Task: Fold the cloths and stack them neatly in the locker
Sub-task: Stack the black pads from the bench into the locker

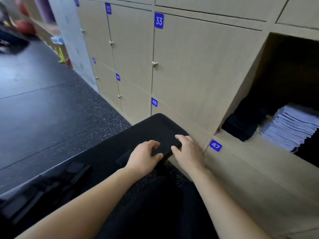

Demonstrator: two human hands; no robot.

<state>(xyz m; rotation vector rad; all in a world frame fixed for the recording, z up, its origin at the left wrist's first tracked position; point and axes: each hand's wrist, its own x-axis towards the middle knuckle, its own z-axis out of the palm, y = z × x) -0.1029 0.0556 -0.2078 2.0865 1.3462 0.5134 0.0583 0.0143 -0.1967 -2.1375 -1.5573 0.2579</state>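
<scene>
A black folded cloth (165,144) lies on a black padded bench (151,128) in front of the lockers. My left hand (145,156) grips its near left edge, fingers curled on top and thumb at the side. My right hand (188,149) holds its right end, fingers curled over the top. To the right an open locker (248,80) holds a stack of black cloths (241,123) and a stack of light blue-grey cloths (293,125).
Closed wooden locker doors numbered 33 (158,20), 48 (154,102) and 47 (215,145) line the wall. Dark speckled rubber floor (51,109) stretches to the left. Red and yellow gym items (25,28) sit far back left.
</scene>
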